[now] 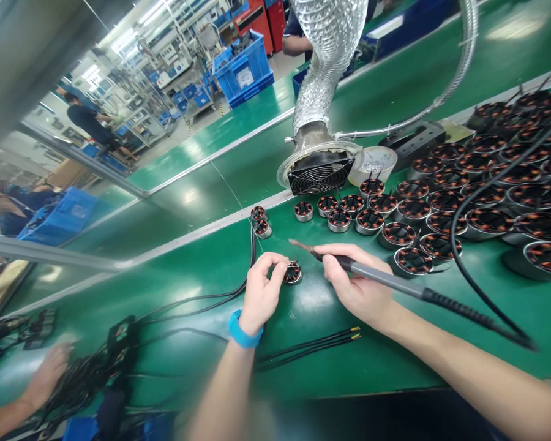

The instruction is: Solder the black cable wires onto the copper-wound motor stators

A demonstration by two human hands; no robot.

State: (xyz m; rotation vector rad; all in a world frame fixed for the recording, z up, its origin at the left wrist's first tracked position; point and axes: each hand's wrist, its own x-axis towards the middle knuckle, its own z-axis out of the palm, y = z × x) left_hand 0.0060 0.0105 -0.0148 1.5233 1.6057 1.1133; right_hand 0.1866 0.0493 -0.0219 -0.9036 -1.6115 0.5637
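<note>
My left hand, with a blue wristband, pinches a small round motor stator with copper windings that rests on the green bench. My right hand grips a grey soldering iron like a pen. Its tip hovers just above and behind the stator. The iron's black cord trails off to the right.
Many larger stators crowd the bench at right, with smaller ones near a fume-extraction fan on a foil duct. Thin black wires lie near my arms. Black cables run left. Another person's hand rests at lower left.
</note>
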